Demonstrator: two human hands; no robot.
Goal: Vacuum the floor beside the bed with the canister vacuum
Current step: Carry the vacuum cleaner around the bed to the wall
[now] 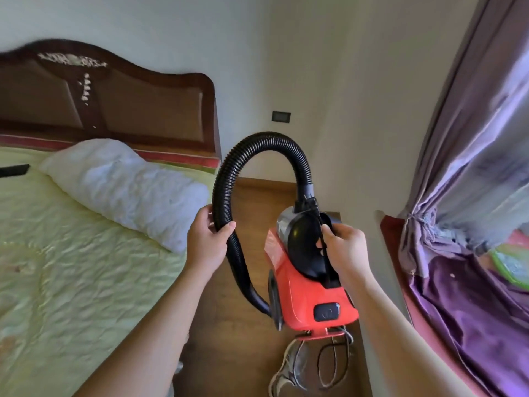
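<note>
A red canister vacuum (306,293) with a black top hangs in the air over the wooden floor (234,325) between the bed (71,267) and the window side. My right hand (346,250) grips its black carrying handle. A black ribbed hose (257,144) loops up from the vacuum's front and comes down on the left. My left hand (207,242) is closed around that hose partway down. The hose's lower end curves behind the vacuum body. A black power cord (335,356) dangles below the vacuum.
The bed has a yellow-green quilt, a white pillow (123,184) and a dark wooden headboard (108,104). A purple curtain (469,173) hangs at the right above a purple-covered ledge. A shoe (289,371) stands on the narrow floor strip. A dark wall socket (281,116) is on the far wall.
</note>
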